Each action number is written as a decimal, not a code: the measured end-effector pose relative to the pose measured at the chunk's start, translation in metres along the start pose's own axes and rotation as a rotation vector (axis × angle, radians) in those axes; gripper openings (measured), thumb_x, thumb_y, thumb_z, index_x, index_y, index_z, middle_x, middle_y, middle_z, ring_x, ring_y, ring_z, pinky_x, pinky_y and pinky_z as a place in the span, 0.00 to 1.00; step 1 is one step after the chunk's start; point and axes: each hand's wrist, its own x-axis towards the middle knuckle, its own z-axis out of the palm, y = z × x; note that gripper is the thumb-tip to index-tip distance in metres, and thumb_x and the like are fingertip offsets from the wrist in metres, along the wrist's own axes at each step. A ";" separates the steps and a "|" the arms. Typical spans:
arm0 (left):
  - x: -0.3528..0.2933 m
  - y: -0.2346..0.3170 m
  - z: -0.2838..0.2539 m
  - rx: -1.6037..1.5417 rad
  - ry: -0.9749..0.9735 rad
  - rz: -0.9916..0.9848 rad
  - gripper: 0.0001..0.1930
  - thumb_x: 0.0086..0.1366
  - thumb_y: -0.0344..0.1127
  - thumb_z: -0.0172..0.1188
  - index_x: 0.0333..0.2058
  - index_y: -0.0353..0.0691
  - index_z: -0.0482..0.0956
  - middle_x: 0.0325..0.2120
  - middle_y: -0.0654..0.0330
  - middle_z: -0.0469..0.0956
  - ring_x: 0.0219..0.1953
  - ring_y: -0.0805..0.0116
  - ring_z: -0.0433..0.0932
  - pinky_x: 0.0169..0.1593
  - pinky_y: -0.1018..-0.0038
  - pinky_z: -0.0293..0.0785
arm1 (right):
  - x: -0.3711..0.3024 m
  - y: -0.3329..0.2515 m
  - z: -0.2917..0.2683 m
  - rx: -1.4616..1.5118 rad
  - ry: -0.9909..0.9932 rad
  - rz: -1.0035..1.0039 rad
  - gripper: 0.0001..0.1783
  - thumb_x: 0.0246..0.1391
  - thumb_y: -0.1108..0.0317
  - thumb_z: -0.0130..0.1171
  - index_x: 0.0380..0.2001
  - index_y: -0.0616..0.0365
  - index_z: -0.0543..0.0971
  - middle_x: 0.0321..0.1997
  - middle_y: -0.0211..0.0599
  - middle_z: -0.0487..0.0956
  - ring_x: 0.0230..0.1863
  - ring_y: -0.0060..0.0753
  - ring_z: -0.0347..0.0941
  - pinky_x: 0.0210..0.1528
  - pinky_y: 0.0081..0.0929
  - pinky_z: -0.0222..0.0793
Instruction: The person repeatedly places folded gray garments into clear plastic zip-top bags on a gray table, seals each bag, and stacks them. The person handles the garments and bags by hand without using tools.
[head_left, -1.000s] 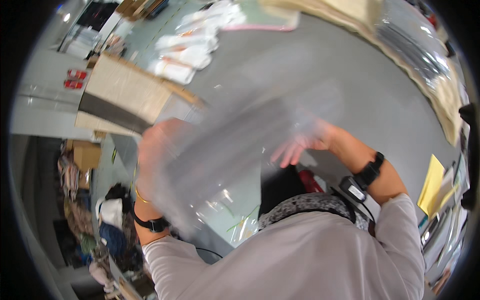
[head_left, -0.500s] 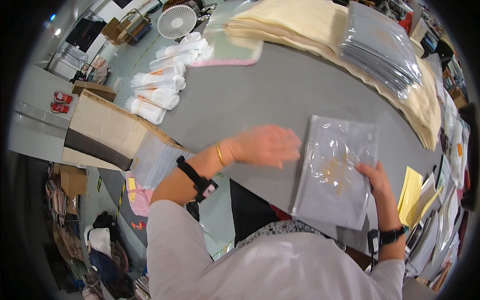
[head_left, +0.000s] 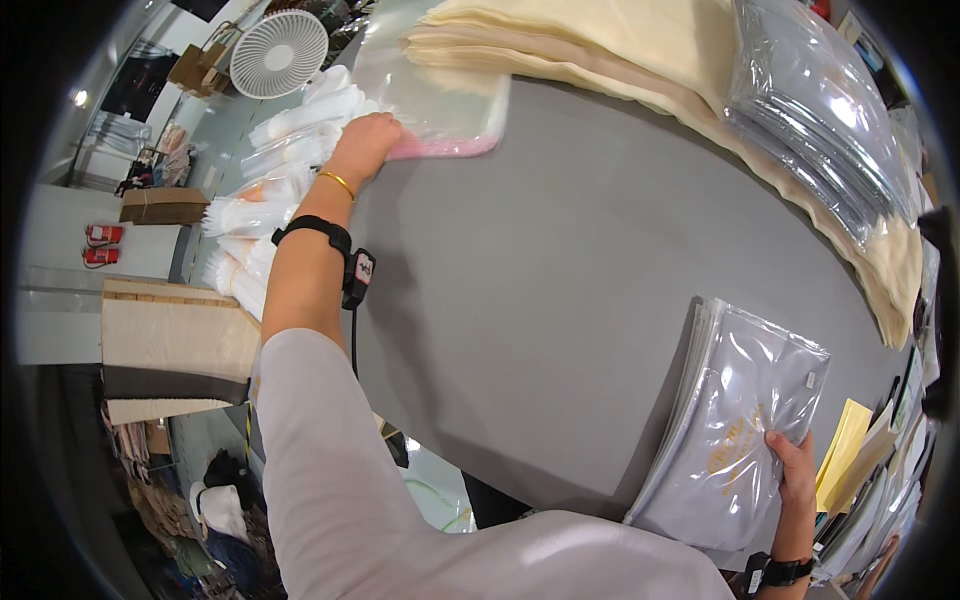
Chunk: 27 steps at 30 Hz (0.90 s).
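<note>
In my right hand (head_left: 793, 467) is a small stack of flat grey packets in clear plastic (head_left: 745, 430), gold print on the top one; the thumb lies on top and the fingers go underneath. The stack tilts over the near right of the grey table. My left hand (head_left: 367, 143) is stretched to the far left, its fingers curled down between the bundled white plastic bags (head_left: 290, 140) and the pink-edged pile of clear plastic bags (head_left: 445, 125). What those fingertips touch is hidden.
Folded cream cloth (head_left: 600, 40) covers the far side of the grey table (head_left: 520, 270), with a pile of shiny grey packets (head_left: 820, 120) on it. Yellow paper (head_left: 843, 455) stands at the right edge. A wooden board box (head_left: 175, 335) and a white fan (head_left: 279, 55) are at left.
My left hand has swung from above the middle of the table to the far left. The right hand has shifted right and nearer with the packets, now tilted so several layers show.
</note>
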 end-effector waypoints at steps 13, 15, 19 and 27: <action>0.007 0.124 -0.164 -0.345 0.368 0.019 0.04 0.59 0.29 0.59 0.32 0.39 0.73 0.28 0.57 0.77 0.35 0.53 0.78 0.35 0.59 0.74 | 0.001 -0.005 0.009 -0.045 -0.101 -0.123 0.28 0.50 0.70 0.69 0.54 0.69 0.76 0.45 0.41 0.83 0.43 0.32 0.82 0.48 0.30 0.78; -0.006 0.167 -0.199 -0.410 0.360 0.018 0.05 0.58 0.28 0.59 0.33 0.38 0.73 0.31 0.56 0.77 0.37 0.52 0.78 0.36 0.59 0.75 | -0.005 -0.006 0.012 0.006 -0.156 -0.171 0.27 0.51 0.69 0.68 0.54 0.68 0.77 0.44 0.39 0.83 0.42 0.30 0.81 0.46 0.29 0.77; -0.045 0.260 -0.230 -0.559 0.430 0.080 0.08 0.56 0.28 0.60 0.33 0.36 0.71 0.35 0.51 0.75 0.44 0.50 0.77 0.41 0.56 0.76 | -0.035 -0.016 0.008 0.106 -0.177 -0.382 0.26 0.51 0.68 0.68 0.53 0.67 0.78 0.42 0.38 0.83 0.40 0.30 0.81 0.42 0.27 0.78; -0.087 0.388 -0.192 -0.944 0.106 0.013 0.10 0.66 0.31 0.54 0.45 0.37 0.75 0.45 0.47 0.78 0.51 0.46 0.77 0.50 0.59 0.76 | -0.100 -0.020 0.018 0.198 -0.325 -0.236 0.25 0.51 0.66 0.69 0.51 0.68 0.79 0.41 0.41 0.84 0.41 0.31 0.83 0.45 0.30 0.81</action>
